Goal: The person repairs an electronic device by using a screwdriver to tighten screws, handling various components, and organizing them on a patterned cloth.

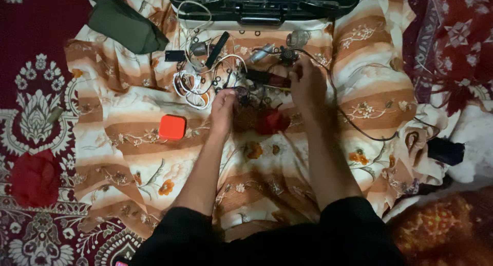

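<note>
I see a dark red, elongated tool (pixel 267 79) lying on the striped floral cloth (pixel 133 127), just below the black case (pixel 262 4). My right hand (pixel 308 86) rests over the tool's right end with the fingers curled down on it; I cannot tell whether the grip is fully clamped on the tool. My left hand (pixel 224 108) lies to the left, fingers bent together at a cluster of small dark parts (pixel 246 94) (blurred, so I cannot tell what, if anything, is pinched).

Between the two wrists sits a red object (pixel 270 121), touching the cloth, with a brownish patterned item (pixel 245 118) just beside it.

Outward to the left: a coil of white cable (pixel 192 86), a black flat bar (pixel 217 49) lying tilted, and a small black rectangle (pixel 175 56). An orange square box (pixel 172 127) sits apart, nearer to me. A thin black wire (pixel 354 127) runs off to the right. An olive-green pouch (pixel 126 24) lies at the cloth's far left corner, on the red patterned carpet (pixel 31 107).
</note>
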